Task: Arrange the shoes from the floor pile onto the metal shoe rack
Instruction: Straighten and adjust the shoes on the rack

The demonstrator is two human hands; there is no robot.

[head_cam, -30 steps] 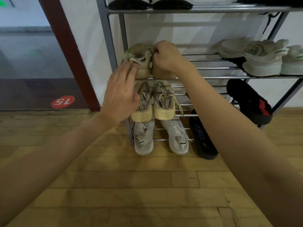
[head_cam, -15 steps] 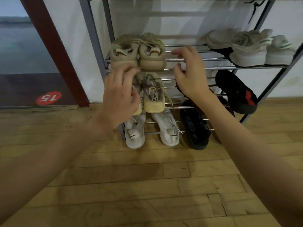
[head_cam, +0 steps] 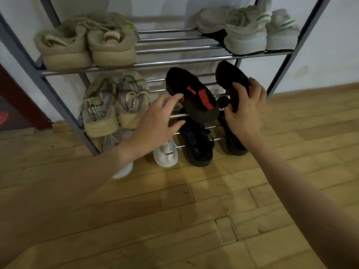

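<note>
Right hand [head_cam: 245,113] closed around the heel end of a black shoe [head_cam: 232,82], fingers curled over its edge, thumb underneath; shoe tilted with toe pointing up and back, over the middle shelf of the metal shoe rack [head_cam: 174,63]. Left hand [head_cam: 159,121] spread wide, holding nothing, fingertips touching the side of a second black shoe with red patches [head_cam: 196,98], which lies tilted on the same shelf's bars just left of the held one.

On the left of that middle shelf, a pair of tan laced sneakers [head_cam: 114,105], heels outward, side by side and touching. On the shelf above, left end, a pair of beige sneakers [head_cam: 87,45], heels outward; right end, a pair of pale grey sneakers with green stripes [head_cam: 246,30], lying sideways. On the bottom bars, white sneakers [head_cam: 165,154] partly hidden behind the left forearm, then a black sandal with blue lettering [head_cam: 196,144], and another dark shoe [head_cam: 233,140] behind the right wrist. Wooden plank floor [head_cam: 174,220] in front of the rack, white wall behind.
</note>
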